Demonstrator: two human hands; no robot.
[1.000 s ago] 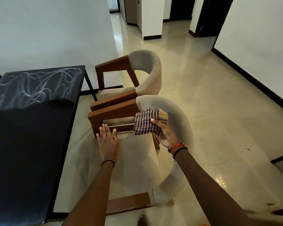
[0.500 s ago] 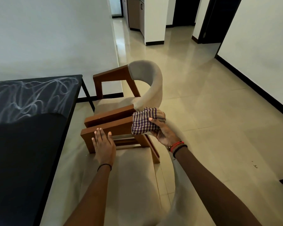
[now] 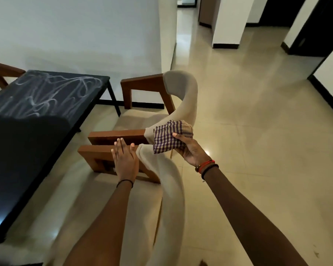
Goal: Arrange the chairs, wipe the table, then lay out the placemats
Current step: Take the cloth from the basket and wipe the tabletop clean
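— Pale floor tiles (image 3: pixel 258 131) look slick, and the black table (image 3: pixel 46 96) on the left shows white smears; how do the chairs stand?

— Two sit side by side along the table's edge; the near chair (image 3: pixel 96 152) is blurred, and the far chair (image 3: pixel 142 83) stands just beyond it, arm beside arm.

— And the hands?

— The left hand (image 3: pixel 125 162) lies flat, fingers straight, on the near chair's wooden arm; the right hand (image 3: pixel 192 152) pinches a checked cloth (image 3: pixel 169 137) up by the padded backrest; whether it bears on the chair I cannot tell.

— Advice?

— Push evenly at arm and back, I'd say, so the chair slides square to the table; don't knock its neighbour; a cloth-filled hand steers poorly; no placemats are in view.
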